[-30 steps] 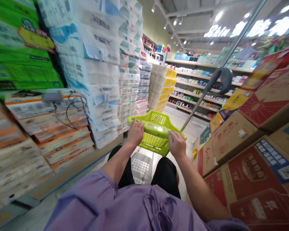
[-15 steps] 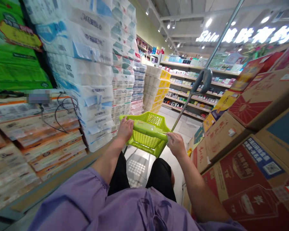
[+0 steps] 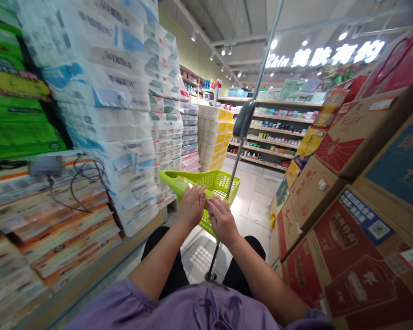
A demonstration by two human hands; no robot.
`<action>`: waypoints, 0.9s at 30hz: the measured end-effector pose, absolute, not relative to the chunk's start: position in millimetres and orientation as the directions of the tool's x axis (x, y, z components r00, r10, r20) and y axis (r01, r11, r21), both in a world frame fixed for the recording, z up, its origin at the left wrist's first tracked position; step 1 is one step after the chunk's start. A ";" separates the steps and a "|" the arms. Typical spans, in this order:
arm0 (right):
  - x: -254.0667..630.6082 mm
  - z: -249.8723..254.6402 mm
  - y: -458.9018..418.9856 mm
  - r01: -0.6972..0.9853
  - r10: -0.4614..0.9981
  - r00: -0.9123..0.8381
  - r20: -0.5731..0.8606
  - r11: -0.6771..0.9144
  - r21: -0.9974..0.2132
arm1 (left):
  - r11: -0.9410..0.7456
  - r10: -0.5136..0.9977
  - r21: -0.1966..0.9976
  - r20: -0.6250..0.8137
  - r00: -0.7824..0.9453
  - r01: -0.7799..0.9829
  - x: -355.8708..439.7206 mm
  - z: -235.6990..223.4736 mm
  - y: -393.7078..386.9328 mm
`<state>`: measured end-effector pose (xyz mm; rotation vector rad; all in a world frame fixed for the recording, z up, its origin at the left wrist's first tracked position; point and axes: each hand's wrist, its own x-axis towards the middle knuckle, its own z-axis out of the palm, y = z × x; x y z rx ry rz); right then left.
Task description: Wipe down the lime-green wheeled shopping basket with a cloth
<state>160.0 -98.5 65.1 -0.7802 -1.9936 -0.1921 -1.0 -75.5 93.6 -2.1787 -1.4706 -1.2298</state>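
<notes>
Ahead of my knees stands a lime-green plastic shopping cart point(image 3: 223, 181) with a perforated basket; no goods show in the part of the basket I can see. My left hand point(image 3: 192, 206) lies over the near handle bar, its fingers curled on the rim. Close beside it, my right hand point(image 3: 223, 220) is bent over the right part of the same bar, with its fingertips almost meeting the left hand. Both palms hide much of the handle. A thin metal pole point(image 3: 236, 167) with a grey oval piece point(image 3: 245, 119) rises at the basket's right side.
Tall stacks of wrapped tissue packs point(image 3: 120, 91) line the left side, with a cabled device point(image 3: 46, 165) on lower packs. Cardboard cartons point(image 3: 351, 247) are piled close on the right. Stocked shelves point(image 3: 268, 130) stand at the far end of the tiled aisle point(image 3: 258, 192).
Both hands have come from the two ends of the handle towards each other near its right part. The cart has swung round, its left handle end nearer, and the pole appears further left.
</notes>
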 end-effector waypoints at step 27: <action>143.9 11.6 -44.6 0.477 0.606 -0.220 0.765 0.751 -0.457 | -0.320 0.635 0.089 0.759 0.144 0.943 -45.7 83.1 -102.2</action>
